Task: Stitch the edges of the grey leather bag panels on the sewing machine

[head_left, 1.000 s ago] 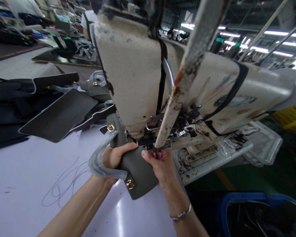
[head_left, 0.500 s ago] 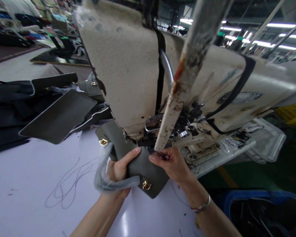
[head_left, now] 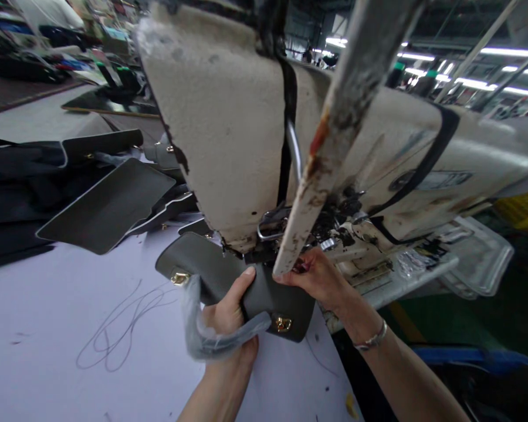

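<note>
An olive-grey leather bag panel [head_left: 220, 261] lies tilted under the head of a sewing machine [head_left: 220, 129]. It carries a carrying handle [head_left: 202, 346] wrapped in clear plastic, fixed by gold metal fittings [head_left: 283, 324]. My left hand [head_left: 229, 313] passes through the handle's loop and grips the panel, thumb on top, fingers hidden beneath. Close to the needle area, my right hand [head_left: 314, 275] pinches the panel's far right edge. A small dark red thing shows among its fingers, too hidden to name. The metal bar covers part of the stitching spot.
A slanting rusty metal bar [head_left: 323, 140] stands in front of the machine. More grey bag panels [head_left: 110, 205] and dark pieces are heaped at the left. Loose thread [head_left: 132, 328] lies on the white table [head_left: 35, 316]. A blue bin [head_left: 475, 356] sits at lower right.
The panel has turned counterclockwise, its right end rising and its left end dropping. Both my hands have shifted right with it, the right one also slightly upward.
</note>
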`<action>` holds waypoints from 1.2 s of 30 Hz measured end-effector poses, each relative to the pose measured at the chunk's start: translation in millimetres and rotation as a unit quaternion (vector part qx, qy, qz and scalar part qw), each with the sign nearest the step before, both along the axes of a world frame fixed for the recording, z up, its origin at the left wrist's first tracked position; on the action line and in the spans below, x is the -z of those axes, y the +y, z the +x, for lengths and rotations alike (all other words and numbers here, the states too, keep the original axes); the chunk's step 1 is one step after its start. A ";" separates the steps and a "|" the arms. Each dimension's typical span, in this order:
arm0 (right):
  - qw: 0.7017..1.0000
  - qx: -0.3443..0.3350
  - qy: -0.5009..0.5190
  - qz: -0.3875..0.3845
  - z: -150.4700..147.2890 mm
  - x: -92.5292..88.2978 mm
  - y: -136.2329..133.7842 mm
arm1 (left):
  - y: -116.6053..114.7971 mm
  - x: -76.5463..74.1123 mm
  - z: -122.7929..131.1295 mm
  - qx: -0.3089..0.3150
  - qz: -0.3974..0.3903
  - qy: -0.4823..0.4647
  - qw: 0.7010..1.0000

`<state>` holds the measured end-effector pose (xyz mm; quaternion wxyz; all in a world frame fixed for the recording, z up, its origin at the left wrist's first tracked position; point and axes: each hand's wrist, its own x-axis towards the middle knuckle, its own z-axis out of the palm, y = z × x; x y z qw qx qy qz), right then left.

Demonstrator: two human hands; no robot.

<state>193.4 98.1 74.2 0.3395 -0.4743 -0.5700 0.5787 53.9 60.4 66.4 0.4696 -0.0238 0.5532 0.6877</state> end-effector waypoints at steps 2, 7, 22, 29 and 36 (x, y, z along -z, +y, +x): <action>1.000 0.009 -0.002 0.004 -0.3 1.9 0.1 | 2.6 -0.1 -0.6 0.001 0.010 -0.003 1.000; 0.999 0.039 -0.011 0.030 -3.8 5.9 -1.5 | 9.0 -2.6 -6.0 0.020 -0.014 -0.014 1.000; 0.994 0.110 0.004 0.024 -20.2 17.1 -17.4 | 6.5 -0.3 -26.6 0.153 0.031 -0.019 0.988; 0.986 0.160 -0.020 0.047 -31.9 26.0 -21.9 | 17.6 4.5 -42.2 0.188 0.037 -0.015 0.981; 0.984 0.173 0.025 0.033 -45.2 27.1 -27.2 | 32.2 1.6 -57.9 0.250 0.038 0.000 0.968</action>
